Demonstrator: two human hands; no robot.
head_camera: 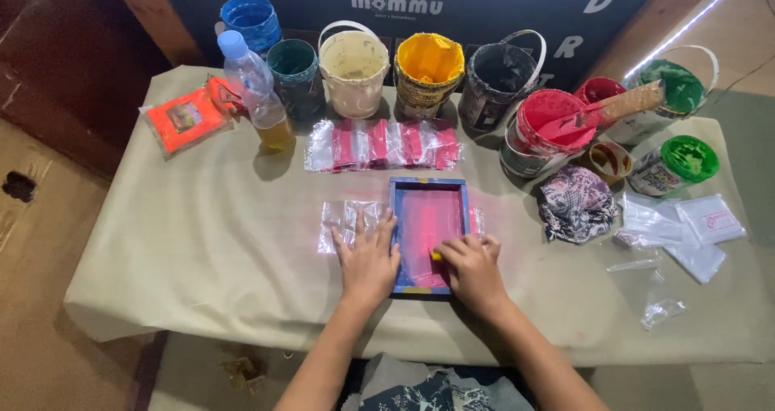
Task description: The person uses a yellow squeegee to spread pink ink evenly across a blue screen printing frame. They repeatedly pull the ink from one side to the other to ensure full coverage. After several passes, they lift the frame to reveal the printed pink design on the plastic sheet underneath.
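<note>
Head camera, looking down on a cloth-covered table (202,241): a person works a small blue-framed printing screen (429,235), its mesh flooded with pink-red ink, at the centre of the table. The left hand (367,257) lies flat and open, fingers spread, pressing on the screen's left rail and on the clear plastic bag (349,217) that sticks out from beneath the frame. The right hand (472,267) is curled at the lower right part of the mesh, gripping what appears to be a small yellow squeegee (436,255); only a sliver of it shows, so its shape cannot be told for certain.

Done well, a pull like this calls for the frame to be pinned hard so it cannot slide on the slick plastic, and for even pressure along the mesh in one steady stroke.

Just beyond the screen lies a row of printed bags (383,144), striped in pink. Behind them stand ink buckets: blue (252,21), dark green (295,64), cream (353,68), yellow (428,64), black (496,80), and a red bucket (545,124) with a flat stirring stick (613,108) resting across it. A plastic bottle (254,84) stands at the left, a patterned rag (575,203) and loose unprinted bags (686,229) at the right.
</note>
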